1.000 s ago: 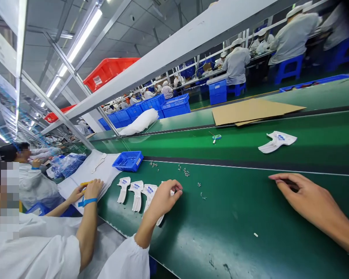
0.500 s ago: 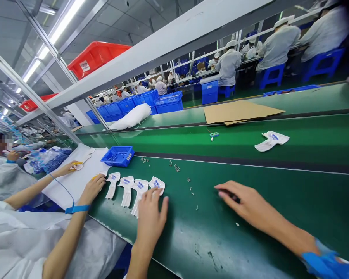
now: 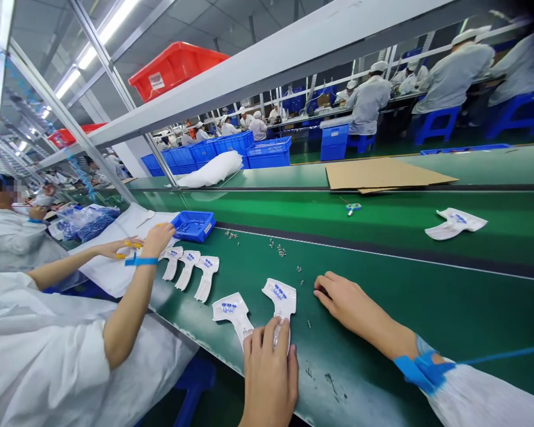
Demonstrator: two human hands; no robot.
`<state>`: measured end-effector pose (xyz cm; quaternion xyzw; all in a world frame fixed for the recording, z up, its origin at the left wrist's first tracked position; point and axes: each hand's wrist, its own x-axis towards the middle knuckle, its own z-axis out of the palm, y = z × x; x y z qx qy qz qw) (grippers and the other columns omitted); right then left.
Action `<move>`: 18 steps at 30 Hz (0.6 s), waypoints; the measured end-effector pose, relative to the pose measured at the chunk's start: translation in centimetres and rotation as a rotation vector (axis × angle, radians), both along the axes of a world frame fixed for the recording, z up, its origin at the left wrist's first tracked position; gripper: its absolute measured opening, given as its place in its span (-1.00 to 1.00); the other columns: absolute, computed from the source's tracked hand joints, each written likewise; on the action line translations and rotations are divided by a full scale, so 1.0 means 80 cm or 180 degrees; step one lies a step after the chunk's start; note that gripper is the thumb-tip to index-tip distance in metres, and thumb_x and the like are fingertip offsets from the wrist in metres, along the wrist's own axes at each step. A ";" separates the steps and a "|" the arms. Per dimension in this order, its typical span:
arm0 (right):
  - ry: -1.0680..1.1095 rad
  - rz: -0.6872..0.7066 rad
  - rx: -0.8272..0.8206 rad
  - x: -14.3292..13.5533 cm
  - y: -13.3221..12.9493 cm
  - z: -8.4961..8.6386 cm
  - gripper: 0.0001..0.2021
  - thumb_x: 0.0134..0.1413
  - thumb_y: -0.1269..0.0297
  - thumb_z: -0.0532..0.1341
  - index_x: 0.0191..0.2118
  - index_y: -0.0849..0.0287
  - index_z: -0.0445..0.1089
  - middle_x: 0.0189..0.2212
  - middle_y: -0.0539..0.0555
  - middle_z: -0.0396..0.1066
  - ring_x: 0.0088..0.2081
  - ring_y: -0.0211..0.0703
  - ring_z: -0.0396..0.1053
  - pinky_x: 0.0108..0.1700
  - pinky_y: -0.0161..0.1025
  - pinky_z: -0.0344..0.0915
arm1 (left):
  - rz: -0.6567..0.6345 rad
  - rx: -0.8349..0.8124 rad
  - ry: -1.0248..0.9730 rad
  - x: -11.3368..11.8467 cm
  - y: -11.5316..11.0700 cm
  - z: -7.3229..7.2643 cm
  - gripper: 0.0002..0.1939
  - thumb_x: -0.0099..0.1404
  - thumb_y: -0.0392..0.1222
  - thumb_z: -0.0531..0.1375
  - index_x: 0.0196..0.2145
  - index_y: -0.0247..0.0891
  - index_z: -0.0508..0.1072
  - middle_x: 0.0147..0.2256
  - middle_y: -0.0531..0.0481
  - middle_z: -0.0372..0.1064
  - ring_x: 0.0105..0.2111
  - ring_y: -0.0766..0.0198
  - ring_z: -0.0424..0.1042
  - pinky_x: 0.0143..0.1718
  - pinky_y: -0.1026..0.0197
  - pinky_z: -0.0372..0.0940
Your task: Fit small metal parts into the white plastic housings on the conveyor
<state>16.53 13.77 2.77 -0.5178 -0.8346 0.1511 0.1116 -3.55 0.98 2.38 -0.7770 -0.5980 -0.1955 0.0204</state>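
My left hand (image 3: 269, 367) lies palm down with its fingers stretched over the lower end of a white pistol-shaped plastic shell (image 3: 282, 296) that carries blue parts. A second such shell (image 3: 232, 311) lies just left of it, its handle reaching to my fingers. My right hand (image 3: 349, 305) rests on the green bench to the right, fingers curled inward; what they hold, if anything, is hidden. Small metal screws (image 3: 280, 250) lie in loose clusters beyond my hands. Three more white shells (image 3: 207, 276) stand in a row at the left.
A co-worker's hands (image 3: 158, 237) with yellow finger covers work at left, beside a blue tray (image 3: 209, 228) of small blue parts. Another white shell (image 3: 458, 224) lies on the green belt (image 3: 382, 228). Cardboard sheets (image 3: 387, 172) lie behind it; a metal beam (image 3: 258, 71) crosses above.
My left hand has come nearer and rightward, and two shells now lie apart from the row. My right hand has drawn in leftward; the dark object seen in it no longer shows. The view has shifted.
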 end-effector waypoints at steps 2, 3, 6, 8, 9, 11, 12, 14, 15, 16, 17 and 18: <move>-0.0077 -0.0039 -0.0009 0.013 -0.005 -0.005 -0.78 0.34 0.36 -0.03 -0.19 0.19 0.36 -0.22 0.16 0.36 -0.19 -0.01 0.41 -0.19 -0.15 0.26 | -0.0040 -0.0006 -0.0024 0.002 0.004 0.004 -0.55 0.37 -0.34 0.04 0.19 -0.14 0.32 0.11 -0.14 0.36 -0.04 0.01 0.37 -0.06 -0.04 0.28; -0.0114 -0.0054 -0.0023 0.018 -0.008 -0.007 -0.76 0.34 0.36 -0.05 -0.19 0.19 0.36 -0.23 0.16 0.36 -0.20 -0.01 0.41 -0.20 -0.14 0.26 | -0.0056 -0.0006 -0.0065 0.001 0.006 0.005 -0.55 0.38 -0.34 0.04 0.18 -0.14 0.33 0.11 -0.14 0.36 -0.04 0.01 0.37 -0.03 -0.06 0.28; -0.0098 -0.0083 -0.0073 0.029 -0.015 -0.011 -0.72 0.34 0.36 -0.09 -0.18 0.19 0.36 -0.23 0.17 0.36 -0.22 -0.01 0.41 -0.21 -0.11 0.29 | -0.0090 -0.0031 -0.0270 -0.001 0.006 0.003 -0.59 0.41 -0.33 0.02 0.16 -0.11 0.35 0.09 -0.11 0.37 -0.01 0.04 0.36 0.01 -0.06 0.26; 0.0053 -0.0074 -0.0091 0.034 -0.020 -0.011 -0.71 0.34 0.34 -0.10 -0.15 0.18 0.36 -0.18 0.17 0.37 -0.20 -0.03 0.42 -0.19 -0.10 0.31 | -0.0084 0.0002 -0.0424 -0.003 0.005 -0.001 -0.61 0.43 -0.31 0.02 0.15 -0.10 0.37 0.05 -0.11 0.38 -0.01 0.06 0.36 0.01 -0.04 0.27; 0.0148 -0.0057 -0.0095 0.038 -0.023 -0.010 -0.70 0.34 0.32 -0.10 -0.12 0.17 0.37 -0.15 0.17 0.37 -0.19 -0.04 0.42 -0.17 -0.10 0.32 | -0.0053 0.0037 -0.0494 -0.004 0.003 -0.003 -0.61 0.43 -0.31 0.02 0.15 -0.11 0.37 0.04 -0.13 0.38 -0.01 0.06 0.36 0.00 -0.04 0.28; 0.0329 -0.0047 -0.0074 0.047 -0.029 -0.008 -0.66 0.35 0.26 -0.11 -0.07 0.15 0.39 -0.11 0.17 0.37 -0.18 -0.05 0.44 -0.16 -0.10 0.35 | 0.0101 0.0152 -0.0654 -0.004 0.000 -0.006 -0.61 0.44 -0.31 0.01 0.17 -0.13 0.34 0.01 -0.17 0.37 -0.02 0.06 0.36 -0.02 -0.03 0.31; 0.0415 -0.0063 -0.0060 0.054 -0.033 -0.008 -0.64 0.36 0.22 -0.12 -0.05 0.14 0.39 -0.10 0.17 0.38 -0.18 -0.06 0.44 -0.16 -0.11 0.35 | 0.0193 0.0221 -0.0749 -0.002 -0.003 -0.006 -0.61 0.45 -0.30 0.00 0.17 -0.14 0.33 0.00 -0.18 0.35 -0.02 0.06 0.36 -0.03 -0.02 0.33; 0.0576 -0.0148 -0.0055 0.070 -0.042 -0.006 -0.62 0.37 0.13 -0.11 -0.06 0.10 0.41 -0.09 0.15 0.39 -0.18 -0.06 0.45 -0.17 -0.12 0.37 | 0.0320 0.0378 -0.0928 0.006 -0.011 -0.005 -0.61 0.45 -0.31 0.00 0.18 -0.15 0.31 0.00 -0.20 0.33 -0.01 0.07 0.35 -0.06 0.03 0.35; 0.0650 -0.0207 -0.0064 0.079 -0.047 -0.006 -0.62 0.36 0.09 -0.10 -0.07 0.09 0.41 -0.09 0.14 0.40 -0.18 -0.06 0.45 -0.18 -0.13 0.37 | 0.0330 0.0456 -0.0991 0.012 -0.016 -0.003 -0.61 0.45 -0.31 0.01 0.18 -0.15 0.31 0.00 -0.20 0.32 -0.02 0.07 0.35 -0.08 0.05 0.36; 0.0717 -0.0284 -0.0073 0.089 -0.052 -0.006 -0.62 0.35 0.04 -0.09 -0.09 0.08 0.41 -0.10 0.13 0.40 -0.17 -0.06 0.45 -0.18 -0.14 0.37 | 0.0302 0.0514 -0.1029 0.021 -0.022 -0.002 -0.61 0.44 -0.32 0.01 0.18 -0.15 0.31 -0.01 -0.21 0.32 -0.03 0.07 0.35 -0.10 0.07 0.36; 0.0769 -0.0376 -0.0080 0.098 -0.058 -0.006 -0.62 0.34 0.00 -0.07 -0.11 0.07 0.41 -0.11 0.13 0.41 -0.18 -0.06 0.45 -0.18 -0.14 0.37 | 0.0257 0.0554 -0.1047 0.032 -0.030 -0.002 -0.60 0.43 -0.33 0.01 0.18 -0.15 0.32 -0.01 -0.21 0.32 -0.04 0.07 0.36 -0.11 0.08 0.36; 0.0806 -0.0474 -0.0093 0.108 -0.064 -0.006 -0.62 0.32 -0.04 -0.04 -0.13 0.06 0.40 -0.13 0.12 0.42 -0.20 -0.06 0.45 -0.20 -0.14 0.37 | 0.0196 0.0578 -0.1058 0.044 -0.037 -0.003 -0.59 0.43 -0.34 0.01 0.18 -0.16 0.32 -0.01 -0.21 0.33 -0.07 0.07 0.36 -0.12 0.08 0.37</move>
